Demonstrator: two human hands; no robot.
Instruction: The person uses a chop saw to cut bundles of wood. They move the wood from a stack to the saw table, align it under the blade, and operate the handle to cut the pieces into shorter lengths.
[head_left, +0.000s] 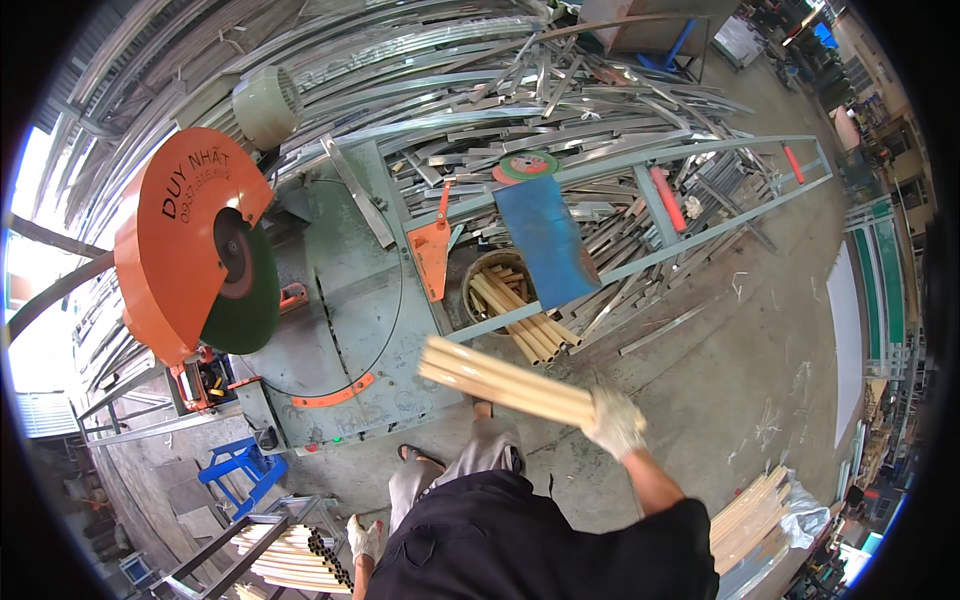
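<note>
Right now, gripping a bundle of pale tan tubes [505, 382] in the gloved right hand [614, 421], fingers closed around one end, bundle held level in the air and pointing left toward the green saw surface [350, 320]. Hanging low at the left side, the gloved left hand [365, 538], just above a stack of similar tubes [290, 558] on a dark metal rack [235, 545] (open or closed, cannot tell, too small and half hidden by the dark shirt). Sitting beyond the held bundle and a little to its right, a round bucket [490, 270] with more tan tubes leaning out of it, apart from the ones in hand. Looming at the left, a big orange blade guard [170, 240] with a dark green cutting disc [245, 300] under it, raised off the surface. Leaning across the bucket's far rim, a blue flat panel [545, 235]; just left of it, an orange bracket [432, 255] on the surface's edge. Piled behind everything, grey metal offcuts [520, 90]. Resting on the concrete floor lower left, a blue stool [240, 470]; at the lower right, another heap of pale tubes [750, 515] beside a white bag [805, 520].
</note>
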